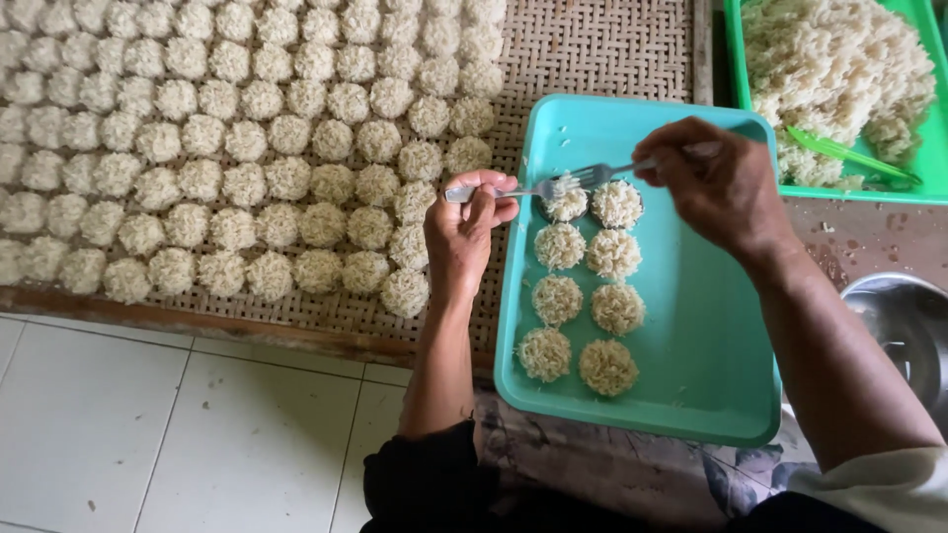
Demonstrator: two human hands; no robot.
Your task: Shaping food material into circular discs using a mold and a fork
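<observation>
Now my left hand (462,229) pinches a fork (513,190) by its handle while my right hand (713,180) grips a second fork (617,171), fingers closed around it. Both sets of tines meet over a noodle nest (566,204) at the far end of the teal tray (711,355), beside seven other nests.

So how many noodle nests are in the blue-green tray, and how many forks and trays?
noodle nests in the teal tray: 8
metal forks: 2
trays, counting the green tray: 2
Total: 12
</observation>
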